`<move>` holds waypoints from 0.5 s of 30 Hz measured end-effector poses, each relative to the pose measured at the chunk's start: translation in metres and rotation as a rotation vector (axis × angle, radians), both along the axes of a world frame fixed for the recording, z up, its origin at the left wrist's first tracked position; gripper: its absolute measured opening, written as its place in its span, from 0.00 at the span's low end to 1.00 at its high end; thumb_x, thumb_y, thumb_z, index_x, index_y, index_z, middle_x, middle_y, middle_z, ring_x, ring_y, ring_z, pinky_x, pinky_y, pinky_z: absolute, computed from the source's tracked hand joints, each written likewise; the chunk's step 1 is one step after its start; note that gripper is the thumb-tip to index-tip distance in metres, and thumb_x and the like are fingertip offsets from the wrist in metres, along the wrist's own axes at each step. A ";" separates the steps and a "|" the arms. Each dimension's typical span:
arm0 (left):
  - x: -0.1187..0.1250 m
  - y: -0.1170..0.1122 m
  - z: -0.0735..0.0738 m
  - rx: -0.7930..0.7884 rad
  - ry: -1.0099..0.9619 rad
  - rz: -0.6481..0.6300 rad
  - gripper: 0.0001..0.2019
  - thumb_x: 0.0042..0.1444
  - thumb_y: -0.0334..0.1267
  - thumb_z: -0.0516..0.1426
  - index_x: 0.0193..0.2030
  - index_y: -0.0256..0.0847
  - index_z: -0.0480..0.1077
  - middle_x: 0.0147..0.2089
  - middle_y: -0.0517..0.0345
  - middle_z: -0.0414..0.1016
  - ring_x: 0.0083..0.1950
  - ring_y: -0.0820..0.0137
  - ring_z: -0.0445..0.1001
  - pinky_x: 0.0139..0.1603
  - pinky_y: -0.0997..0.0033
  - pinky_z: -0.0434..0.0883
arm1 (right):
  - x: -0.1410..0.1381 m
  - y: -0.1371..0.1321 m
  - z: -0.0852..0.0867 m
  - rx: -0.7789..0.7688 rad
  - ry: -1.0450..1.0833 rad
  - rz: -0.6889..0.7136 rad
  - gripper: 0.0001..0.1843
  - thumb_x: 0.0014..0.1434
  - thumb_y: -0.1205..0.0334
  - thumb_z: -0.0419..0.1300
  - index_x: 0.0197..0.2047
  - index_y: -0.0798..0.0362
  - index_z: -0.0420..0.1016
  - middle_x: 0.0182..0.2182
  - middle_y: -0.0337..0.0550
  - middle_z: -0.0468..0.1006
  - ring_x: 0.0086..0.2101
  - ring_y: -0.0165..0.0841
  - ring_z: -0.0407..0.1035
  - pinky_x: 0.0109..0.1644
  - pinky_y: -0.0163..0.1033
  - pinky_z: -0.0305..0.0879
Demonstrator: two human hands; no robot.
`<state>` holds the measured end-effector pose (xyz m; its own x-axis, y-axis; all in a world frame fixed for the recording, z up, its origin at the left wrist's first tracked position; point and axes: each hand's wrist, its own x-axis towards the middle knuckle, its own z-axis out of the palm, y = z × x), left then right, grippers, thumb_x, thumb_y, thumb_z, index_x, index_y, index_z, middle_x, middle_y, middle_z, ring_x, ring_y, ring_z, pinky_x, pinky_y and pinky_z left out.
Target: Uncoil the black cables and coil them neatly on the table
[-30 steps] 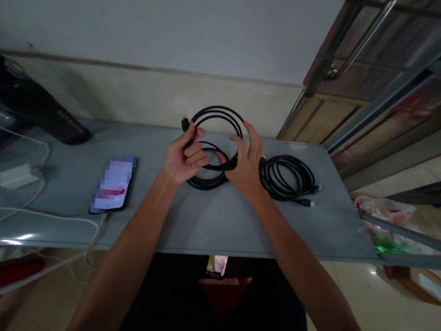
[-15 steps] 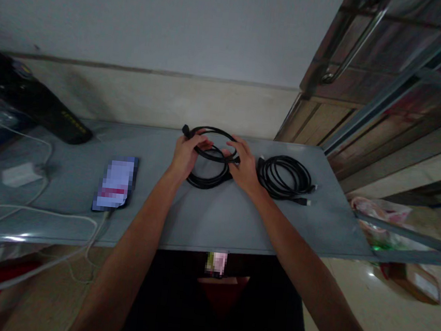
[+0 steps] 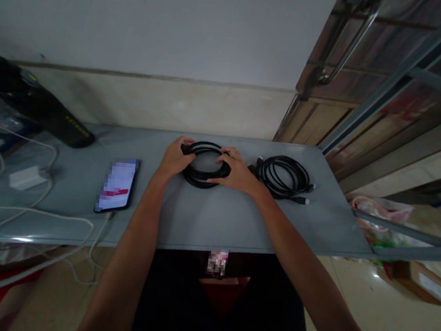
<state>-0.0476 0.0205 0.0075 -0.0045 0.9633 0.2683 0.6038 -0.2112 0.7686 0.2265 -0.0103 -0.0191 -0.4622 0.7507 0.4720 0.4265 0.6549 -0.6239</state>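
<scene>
A coiled black cable [image 3: 202, 184] lies on the grey tabletop, its loops stacked in a ring between my two hands. My left hand [image 3: 175, 157] is closed around the coil's left side, thumb pointing inward over the loops. On the opposite side, my right hand [image 3: 237, 171] grips the coil with fingers and thumb bent round it. My fingers hide parts of both sides. Just right of my right hand rests a second coiled black cable [image 3: 285, 176], untouched, with its plug ends sticking out to the right.
A phone [image 3: 117, 186] with a white cord lies left of my left forearm. Farther left are a white adapter [image 3: 28, 178] and a dark bottle [image 3: 42, 107] on its side. The wall borders the table's back; a metal frame [image 3: 400, 84] stands at the right.
The upper loops of the cable, held raised half a second ago, have come down onto the lower loops. Both hands have lowered with them.
</scene>
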 end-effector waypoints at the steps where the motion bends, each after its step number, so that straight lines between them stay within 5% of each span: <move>1: 0.000 0.000 -0.002 0.015 0.013 -0.023 0.24 0.47 0.31 0.65 0.53 0.42 0.81 0.49 0.50 0.83 0.51 0.54 0.80 0.63 0.49 0.76 | 0.000 -0.002 0.000 0.001 -0.016 0.004 0.37 0.51 0.44 0.86 0.56 0.47 0.79 0.71 0.57 0.68 0.73 0.50 0.66 0.80 0.59 0.65; 5: 0.000 0.001 -0.006 0.078 0.038 -0.088 0.26 0.42 0.29 0.62 0.52 0.41 0.83 0.52 0.48 0.82 0.55 0.51 0.80 0.67 0.45 0.75 | -0.001 -0.008 0.002 0.015 -0.059 0.012 0.48 0.48 0.36 0.86 0.64 0.47 0.76 0.73 0.59 0.66 0.75 0.50 0.63 0.81 0.60 0.64; 11: 0.014 0.000 -0.007 0.186 -0.001 -0.042 0.16 0.52 0.34 0.66 0.49 0.42 0.84 0.51 0.44 0.81 0.55 0.49 0.79 0.70 0.44 0.71 | 0.000 0.000 0.007 0.071 -0.001 -0.057 0.27 0.75 0.34 0.65 0.60 0.48 0.76 0.63 0.55 0.75 0.65 0.43 0.73 0.76 0.56 0.70; 15: 0.025 -0.008 0.008 0.353 -0.113 0.079 0.10 0.65 0.44 0.67 0.49 0.44 0.82 0.52 0.46 0.82 0.58 0.50 0.78 0.73 0.47 0.68 | 0.003 0.003 0.018 0.162 0.101 -0.156 0.22 0.81 0.38 0.56 0.54 0.47 0.77 0.54 0.51 0.80 0.59 0.42 0.76 0.72 0.54 0.73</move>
